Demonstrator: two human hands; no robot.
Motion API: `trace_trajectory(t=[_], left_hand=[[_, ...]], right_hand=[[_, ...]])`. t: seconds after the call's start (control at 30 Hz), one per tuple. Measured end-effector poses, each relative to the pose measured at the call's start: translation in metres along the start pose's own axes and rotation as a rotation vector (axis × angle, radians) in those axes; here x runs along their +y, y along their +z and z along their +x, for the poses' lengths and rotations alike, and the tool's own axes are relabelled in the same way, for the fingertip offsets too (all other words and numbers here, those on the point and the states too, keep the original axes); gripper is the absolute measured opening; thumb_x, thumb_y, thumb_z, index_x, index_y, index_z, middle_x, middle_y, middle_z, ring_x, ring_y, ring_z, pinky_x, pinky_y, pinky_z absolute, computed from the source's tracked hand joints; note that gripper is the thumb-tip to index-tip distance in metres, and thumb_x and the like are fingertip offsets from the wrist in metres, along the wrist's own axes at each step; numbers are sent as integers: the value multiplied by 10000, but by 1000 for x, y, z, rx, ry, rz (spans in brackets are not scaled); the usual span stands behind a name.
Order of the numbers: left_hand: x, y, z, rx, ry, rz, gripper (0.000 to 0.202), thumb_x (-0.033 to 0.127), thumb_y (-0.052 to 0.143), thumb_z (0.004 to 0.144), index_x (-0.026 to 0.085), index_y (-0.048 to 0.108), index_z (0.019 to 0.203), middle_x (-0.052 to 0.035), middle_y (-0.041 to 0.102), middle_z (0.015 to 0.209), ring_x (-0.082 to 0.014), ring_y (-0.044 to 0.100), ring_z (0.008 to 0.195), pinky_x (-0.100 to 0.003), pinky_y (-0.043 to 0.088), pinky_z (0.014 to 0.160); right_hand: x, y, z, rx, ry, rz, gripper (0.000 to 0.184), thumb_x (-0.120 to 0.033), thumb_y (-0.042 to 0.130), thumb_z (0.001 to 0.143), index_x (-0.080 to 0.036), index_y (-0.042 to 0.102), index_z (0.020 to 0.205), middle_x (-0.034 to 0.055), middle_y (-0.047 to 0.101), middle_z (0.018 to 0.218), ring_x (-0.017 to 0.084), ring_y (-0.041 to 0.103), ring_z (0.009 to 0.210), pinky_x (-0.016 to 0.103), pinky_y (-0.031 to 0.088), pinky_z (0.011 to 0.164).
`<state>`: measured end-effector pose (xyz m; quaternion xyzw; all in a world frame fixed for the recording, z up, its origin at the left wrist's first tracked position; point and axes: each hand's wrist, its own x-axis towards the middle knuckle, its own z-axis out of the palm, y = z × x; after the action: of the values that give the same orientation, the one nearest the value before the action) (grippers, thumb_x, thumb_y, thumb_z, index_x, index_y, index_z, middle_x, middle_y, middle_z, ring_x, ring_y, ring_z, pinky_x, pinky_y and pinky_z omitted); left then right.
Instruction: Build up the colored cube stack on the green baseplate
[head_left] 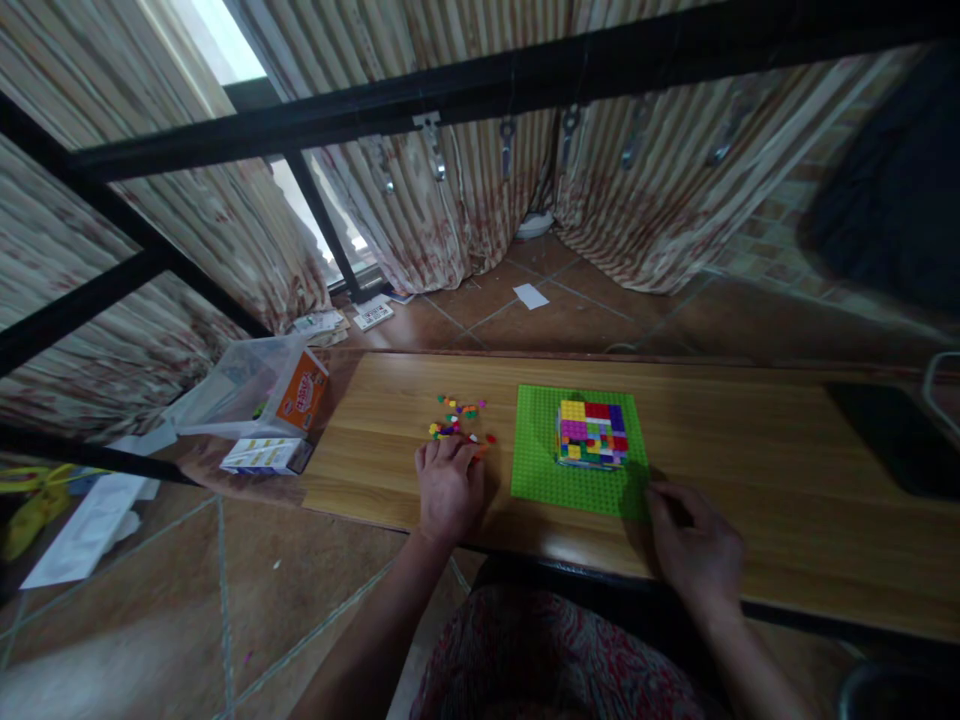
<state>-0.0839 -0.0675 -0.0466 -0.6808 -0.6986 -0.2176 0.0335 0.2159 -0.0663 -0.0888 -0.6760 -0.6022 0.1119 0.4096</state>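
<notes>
Patterned cloth [540, 650] fills bottom centre; our left hand [450, 490] bends over loose bricks [470, 411], our curled right hand [697, 548] seemingly steadies the baseplate [535, 450] under the brick block [591, 436] right of centre; grips we can't tell.

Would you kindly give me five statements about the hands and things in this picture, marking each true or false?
1. The left hand is beside the small loose bricks. True.
2. The right hand is by the far left corner of the plate. False: the right hand is by the near right corner of the green plate.
3. The colourful brick block stands on the green plate. True.
4. The loose bricks lie right of the green plate. False: they lie left of it.
5. A clear plastic bin is left of the loose bricks. True.
</notes>
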Motion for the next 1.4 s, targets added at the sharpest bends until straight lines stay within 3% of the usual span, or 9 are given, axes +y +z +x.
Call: trace_trajectory(t=[0.33,0.53,0.67,0.87,1.1,1.4], left_hand=[[11,2,14,-17,-6,41,141,233,563,842,238,674,929,-74,678,1040,-268,554,980,-455,367,895],[11,-2,25,-128,72,81,161,223,524,873,237,682,851,-66,693,999,-279,566,977,-492,351,918],[15,-4,29,-124,127,19,158,202,520,882,246,671,872,-38,703,1001,-260,581,979,-457,361,908],[44,-3,31,-111,158,-241,111,225,551,889,235,655,850,-15,706,829,-217,602,838,-380,395,811],[82,1,39,-24,223,-444,84,214,577,886,236,656,902,6,715,850,-178,603,841,-363,388,846],[91,18,45,36,240,-408,89,215,603,861,249,682,884,-14,707,939,-185,605,921,-410,368,931]], right_hand=[[-2,1,1,-9,-15,21,337,-483,514,865,-194,686,844,93,716,894,246,664,817,362,510,739],[-1,3,0,-16,-8,54,316,-471,512,875,-202,679,872,83,712,921,236,665,849,350,509,763],[-3,4,1,-12,-10,82,294,-448,511,884,-204,674,867,74,704,906,226,663,847,344,511,775],[-7,3,2,-14,-22,77,288,-424,489,902,-205,672,857,75,701,897,231,662,836,347,513,759],[-8,2,2,-6,-31,83,285,-414,494,905,-198,675,861,77,703,882,226,663,825,338,510,753],[-8,2,2,-15,-11,92,269,-402,503,903,-200,676,867,71,704,902,225,663,846,344,509,770]])
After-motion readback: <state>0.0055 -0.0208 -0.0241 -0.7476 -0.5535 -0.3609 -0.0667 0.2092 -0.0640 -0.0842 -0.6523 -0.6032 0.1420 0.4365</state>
